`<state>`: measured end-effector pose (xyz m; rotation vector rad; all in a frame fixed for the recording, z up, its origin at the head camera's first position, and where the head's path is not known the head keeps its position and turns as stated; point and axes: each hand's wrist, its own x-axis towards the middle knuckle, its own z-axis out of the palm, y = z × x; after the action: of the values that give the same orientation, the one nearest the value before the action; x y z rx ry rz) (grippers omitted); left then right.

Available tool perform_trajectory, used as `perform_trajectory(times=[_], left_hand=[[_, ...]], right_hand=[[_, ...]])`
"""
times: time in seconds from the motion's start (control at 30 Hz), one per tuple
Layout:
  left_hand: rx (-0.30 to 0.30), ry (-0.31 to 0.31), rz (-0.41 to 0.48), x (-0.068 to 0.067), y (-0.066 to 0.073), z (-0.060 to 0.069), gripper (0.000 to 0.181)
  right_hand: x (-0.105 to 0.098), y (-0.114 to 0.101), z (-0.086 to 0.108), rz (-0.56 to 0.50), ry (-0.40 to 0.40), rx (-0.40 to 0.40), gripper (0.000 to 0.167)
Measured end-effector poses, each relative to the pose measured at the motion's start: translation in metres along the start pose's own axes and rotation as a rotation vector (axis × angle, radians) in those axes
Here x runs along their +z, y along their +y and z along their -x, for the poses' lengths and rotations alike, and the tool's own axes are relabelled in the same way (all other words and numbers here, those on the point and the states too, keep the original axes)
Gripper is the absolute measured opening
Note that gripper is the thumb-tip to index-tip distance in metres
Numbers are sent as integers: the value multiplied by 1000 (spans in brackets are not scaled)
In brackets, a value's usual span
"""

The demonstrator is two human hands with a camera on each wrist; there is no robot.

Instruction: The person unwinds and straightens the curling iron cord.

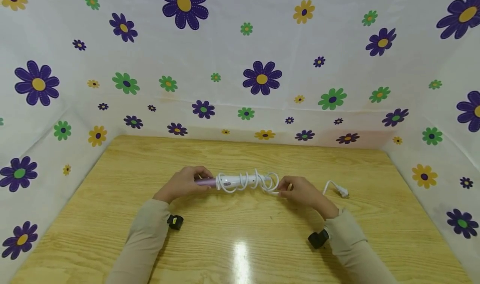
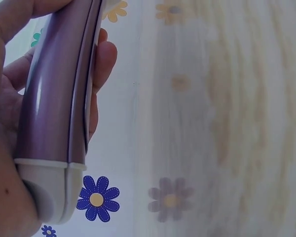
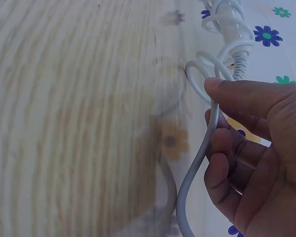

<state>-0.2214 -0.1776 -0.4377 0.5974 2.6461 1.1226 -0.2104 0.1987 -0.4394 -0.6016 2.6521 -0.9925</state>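
Note:
A hair straightener [image 1: 229,181], purple at one end and white along the handle, lies crosswise at mid-table. Its white cord [image 1: 271,187] winds around the handle in loose coils. My left hand [image 1: 184,183] grips the purple end; in the left wrist view, the fingers wrap behind the purple body [image 2: 59,94] with its white tip below. My right hand [image 1: 303,190] pinches the cord just past the coils. In the right wrist view, thumb and fingertips hold the cord [image 3: 192,173], while coils and the ribbed cord collar [image 3: 240,64] show above.
The cord's plug [image 1: 342,191] lies on the wooden table [image 1: 240,225] to the right of my right hand. White flower-printed sheets [image 1: 217,46] surround the table at the back and both sides. Black wrist cameras sit at both cuffs.

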Motion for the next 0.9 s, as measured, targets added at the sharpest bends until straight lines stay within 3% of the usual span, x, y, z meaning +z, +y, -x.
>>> perform_trajectory(times=[0.13, 0.37, 0.7, 0.9], left_hand=[[-1, -4, 0, 0, 1, 0, 30], [-10, -3, 6, -1, 2, -2, 30], [8, -9, -20, 0, 1, -1, 28], [-16, -14, -20, 2, 0, -1, 28]], right_hand=[[0, 0, -2, 41, 7, 14, 6], [-5, 1, -9, 92, 100, 64, 8], [-11, 4, -16, -1, 175, 95, 14], [-16, -1, -14, -91, 200, 80, 20]])
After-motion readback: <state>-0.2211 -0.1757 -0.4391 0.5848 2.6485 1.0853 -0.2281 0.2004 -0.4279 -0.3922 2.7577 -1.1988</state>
